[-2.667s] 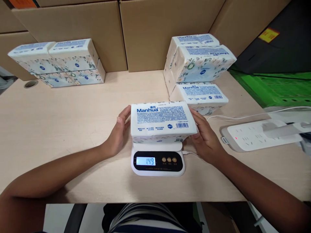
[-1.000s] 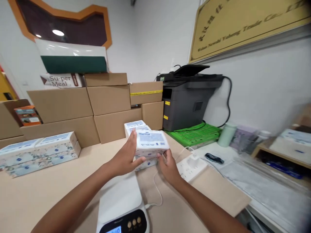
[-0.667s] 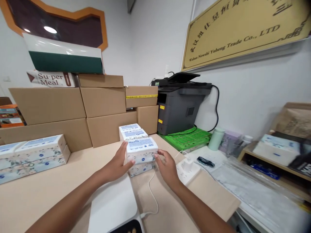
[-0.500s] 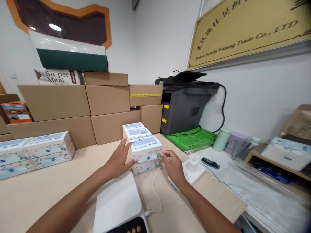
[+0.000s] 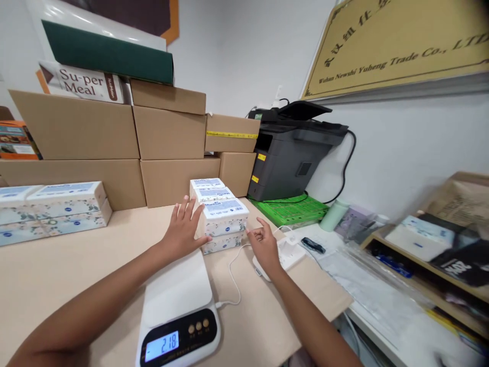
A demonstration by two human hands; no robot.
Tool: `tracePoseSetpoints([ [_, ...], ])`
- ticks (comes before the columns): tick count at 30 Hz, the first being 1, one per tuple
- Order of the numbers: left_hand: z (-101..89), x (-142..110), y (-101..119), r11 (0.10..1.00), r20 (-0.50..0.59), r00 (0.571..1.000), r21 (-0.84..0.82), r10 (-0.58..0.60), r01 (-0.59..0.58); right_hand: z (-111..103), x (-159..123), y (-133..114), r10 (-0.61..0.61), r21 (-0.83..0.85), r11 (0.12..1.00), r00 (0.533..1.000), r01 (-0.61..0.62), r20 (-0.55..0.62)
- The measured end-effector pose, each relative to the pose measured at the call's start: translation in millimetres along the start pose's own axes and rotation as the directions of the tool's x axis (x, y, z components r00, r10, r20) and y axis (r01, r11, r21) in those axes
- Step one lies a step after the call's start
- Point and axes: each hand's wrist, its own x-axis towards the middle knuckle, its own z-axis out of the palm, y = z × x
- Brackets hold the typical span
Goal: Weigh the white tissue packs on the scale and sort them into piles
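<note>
Stacked packs of tissues (image 5: 225, 227), white with a floral print, stand two high in a row running back from my hands. My left hand (image 5: 184, 224) is at their left side, fingers spread and thumb near the front pack's lower corner. To the right of the front pack is my right hand (image 5: 265, 251), its fingers loosely bent and apart, holding nothing. Both hands look slightly off the packs. Just in front of them lies a white digital scale (image 5: 179, 290), its lit display (image 5: 162, 346) showing digits like 218. A white cable (image 5: 235, 275) is plugged into its right side.
More tissue packs (image 5: 69, 209) sit at the left, before stacked cardboard boxes (image 5: 171, 132). A black printer (image 5: 294, 158) stands behind a green crate (image 5: 296, 210). Right of my hand lie a white power strip (image 5: 286, 255), a dark folded object (image 5: 313, 245) and a wooden shelf (image 5: 412, 250).
The view has tilted down, bringing the scale's display into sight. My left hand has spread its fingers and moved off the packs; my right hand has drawn slightly away from them.
</note>
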Motion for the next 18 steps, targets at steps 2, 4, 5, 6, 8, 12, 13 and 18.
tracePoseSetpoints([
  [2,8.2,0,-4,1.000,-0.012,1.000,-0.018,0.010,-0.011,1,-1,-2,0.013,-0.016,1.000,0.999,-0.012,0.033],
  [4,16.7,0,-9,0.999,-0.034,0.999,-0.034,0.010,-0.011,1,-2,-4,0.020,-0.026,0.999,0.999,-0.018,0.046],
  [5,20.2,0,-11,0.999,-0.043,0.999,-0.040,0.006,-0.008,1,-2,-5,0.021,-0.031,0.999,0.999,-0.020,0.045],
  [6,22.9,0,-14,0.999,-0.047,0.999,-0.046,0.001,-0.003,1,-2,-6,0.023,-0.038,0.999,0.999,-0.021,0.042],
  [8,25.6,0,-18,0.998,-0.045,0.999,-0.061,-0.007,0.005,1,-1,-9,0.025,-0.048,0.999,0.999,-0.024,0.037],
  [12,24.0,-4,-18,0.996,-0.071,0.997,-0.091,-0.027,0.020,1,3,-9,0.033,-0.011,0.999,0.999,-0.033,0.030],
  [13,22.2,-8,-16,0.995,-0.091,0.995,-0.094,-0.033,0.025,0,3,-8,0.040,0.006,0.999,0.999,-0.040,0.030],
  [18,-1.8,-48,-19,0.997,-0.061,0.996,-0.060,-0.057,0.053,-8,-4,-1,0.108,0.048,0.993,0.993,-0.110,0.039],
])
